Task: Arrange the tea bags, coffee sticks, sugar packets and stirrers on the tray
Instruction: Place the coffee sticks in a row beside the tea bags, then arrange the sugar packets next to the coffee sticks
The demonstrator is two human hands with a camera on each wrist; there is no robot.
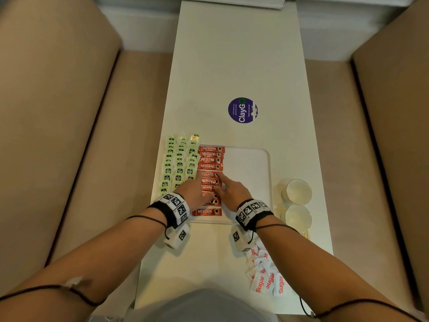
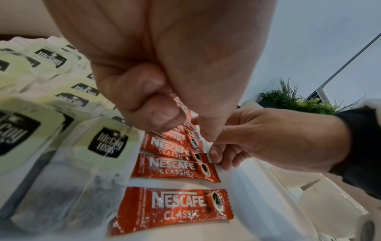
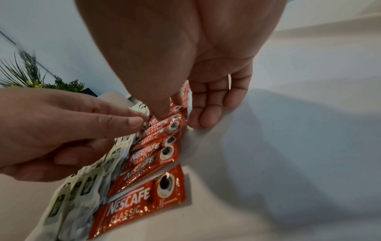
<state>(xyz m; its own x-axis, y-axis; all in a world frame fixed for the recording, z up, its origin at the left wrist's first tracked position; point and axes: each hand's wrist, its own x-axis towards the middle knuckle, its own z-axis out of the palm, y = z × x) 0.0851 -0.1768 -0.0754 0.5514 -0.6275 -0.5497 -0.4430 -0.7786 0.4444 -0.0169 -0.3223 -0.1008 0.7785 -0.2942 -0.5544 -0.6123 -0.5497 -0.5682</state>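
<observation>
A column of several red Nescafe coffee sticks (image 1: 210,167) lies along the left part of the white tray (image 1: 250,173). Pale green tea bags (image 1: 178,159) lie in rows just left of them. My left hand (image 1: 197,194) rests its fingertips on the left ends of the middle sticks (image 3: 144,156), thumb apart. My right hand (image 1: 222,184) is open, its index finger (image 3: 164,112) pressing the right end of a stick while the other fingers rest on the tray. Sugar packets (image 1: 264,273) lie in a loose heap at the front right. Wooden stirrers (image 1: 306,234) peek out beside the cups.
Two white cups (image 1: 298,190) stand right of the tray near the table's right edge. A purple round sticker (image 1: 242,110) marks the table farther back. Tan upholstered seats (image 1: 53,135) flank the narrow table. A green plant (image 2: 294,101) stands at the far end.
</observation>
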